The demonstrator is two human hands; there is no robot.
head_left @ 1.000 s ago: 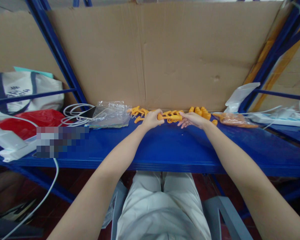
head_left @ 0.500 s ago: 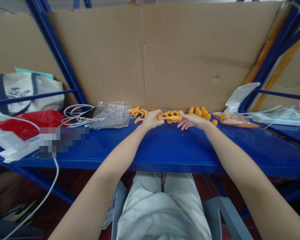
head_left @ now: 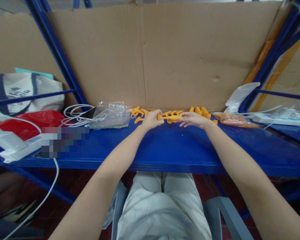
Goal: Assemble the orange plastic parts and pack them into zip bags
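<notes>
A long orange-yellow plastic part [head_left: 172, 117] with a round end is held level between my two hands, just above the blue shelf. My left hand [head_left: 151, 120] is closed around its left end, beside the round tip. At the right end, the thumb and forefinger of my right hand [head_left: 193, 119] pinch the part, while the other fingers stretch out loosely below. Behind it lies a row of similar orange pieces [head_left: 178, 112], partly hidden. More branched orange pieces [head_left: 138, 110] lie left of my left hand. Several stubby orange pieces [head_left: 199, 110] stand behind my right hand.
A clear plastic bag [head_left: 112, 115] and coiled white cables [head_left: 73, 115] lie on the left, near a red bag [head_left: 35, 121] and a power strip [head_left: 21, 148]. Bagged orange parts [head_left: 237, 120] sit on the right. A cardboard sheet [head_left: 175, 56] closes the back of the blue shelf [head_left: 165, 146].
My right hand has shifted slightly and its fingers have closed further over the right end of the orange part. My left hand stays in place.
</notes>
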